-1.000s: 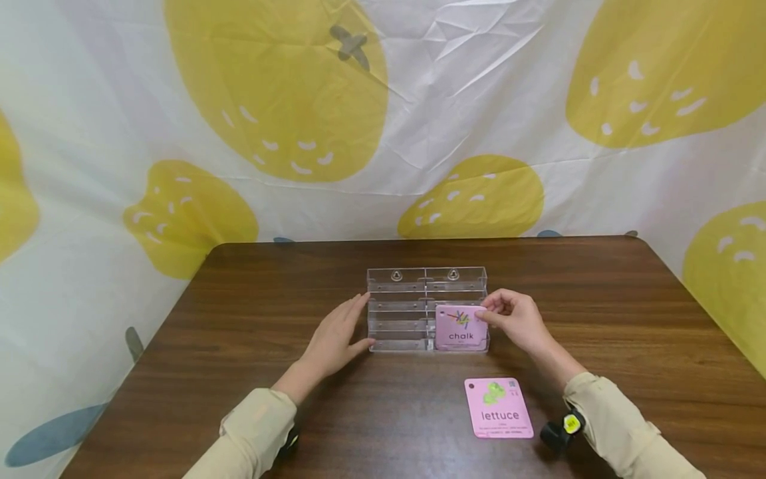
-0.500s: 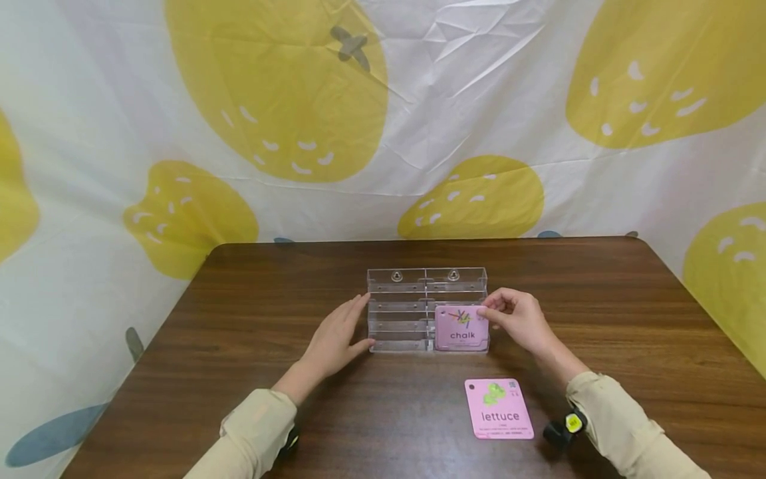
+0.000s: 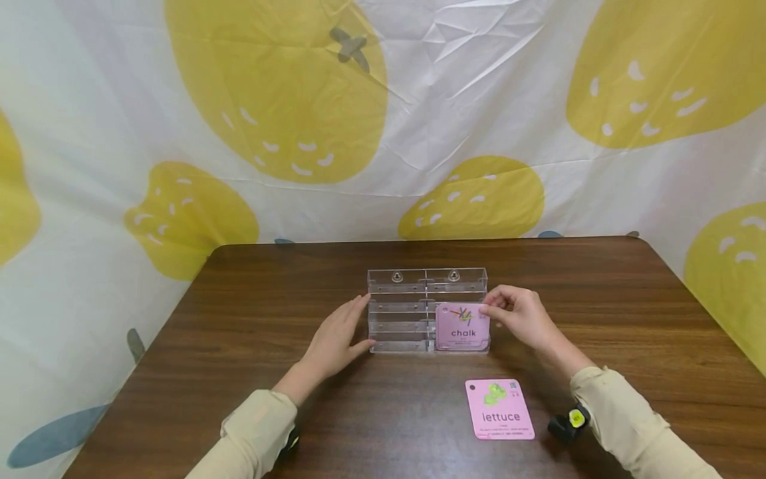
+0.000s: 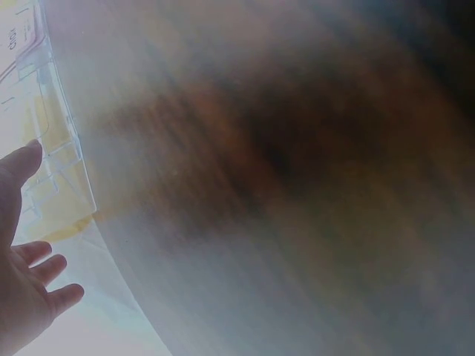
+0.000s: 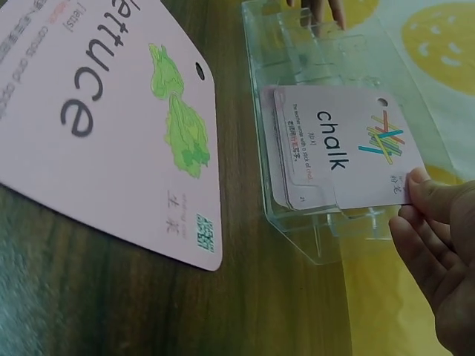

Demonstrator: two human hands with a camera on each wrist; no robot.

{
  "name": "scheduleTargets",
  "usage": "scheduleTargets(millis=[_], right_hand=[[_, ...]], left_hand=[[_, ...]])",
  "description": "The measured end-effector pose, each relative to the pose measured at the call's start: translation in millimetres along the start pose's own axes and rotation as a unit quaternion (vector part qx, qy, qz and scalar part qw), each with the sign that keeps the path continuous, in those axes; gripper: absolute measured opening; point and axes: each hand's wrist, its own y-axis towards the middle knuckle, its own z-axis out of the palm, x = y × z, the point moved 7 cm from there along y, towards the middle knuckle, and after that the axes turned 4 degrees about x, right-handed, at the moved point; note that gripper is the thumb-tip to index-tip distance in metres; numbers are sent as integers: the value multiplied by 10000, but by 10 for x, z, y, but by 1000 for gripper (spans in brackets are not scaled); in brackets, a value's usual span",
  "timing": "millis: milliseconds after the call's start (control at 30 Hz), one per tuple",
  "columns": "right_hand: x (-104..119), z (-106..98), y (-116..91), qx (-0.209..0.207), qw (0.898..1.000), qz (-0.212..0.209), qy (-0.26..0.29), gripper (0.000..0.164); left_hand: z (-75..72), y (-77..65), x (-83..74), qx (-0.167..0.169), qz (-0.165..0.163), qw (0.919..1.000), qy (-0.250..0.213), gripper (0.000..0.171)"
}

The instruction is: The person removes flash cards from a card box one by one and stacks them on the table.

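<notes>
A clear plastic card holder (image 3: pixel 397 317) with stepped pockets in two columns stands on the table. In its front right pocket sits a pink flashcard reading "chalk" (image 3: pixel 462 327); in the right wrist view, further card edges show behind it. The thumb and fingers of my right hand (image 3: pixel 522 319) pinch that card's upper right corner. At the holder's left side, my left hand (image 3: pixel 335 338) rests its fingertips and thumb against the plastic, fingers mostly straight. A pink flashcard reading "lettuce" (image 5: pixel 141 111) lies flat on the table, in front of the holder and left of my right wrist.
The brown wooden table (image 3: pixel 287 286) has its far edge close to a white cloth backdrop (image 3: pixel 335 206) printed with yellow fruit. Black wrist cameras sit under both sleeves, the right one (image 3: pixel 568 424) close to the lettuce card.
My right hand has shifted slightly right, and the chalk card's top edge stands slightly higher in the pocket. The left hand, holder and lettuce card look nearly unmoved.
</notes>
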Motion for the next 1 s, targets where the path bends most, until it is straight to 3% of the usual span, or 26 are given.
scheduleTargets(millis=[533,833,1000], right_hand=[[104,-28,44,173,9956,-568,-727,3],[58,-21,72,359,9981,-271,-420,4],[80,-38,80,420,9971,-308,-548,7]], left_hand=[[-2,-1,-3,-2,0,10000,0,80],[1,2,-2,-36,17,10000,45,79],[14,0,6,-74,39,9999,73,80]])
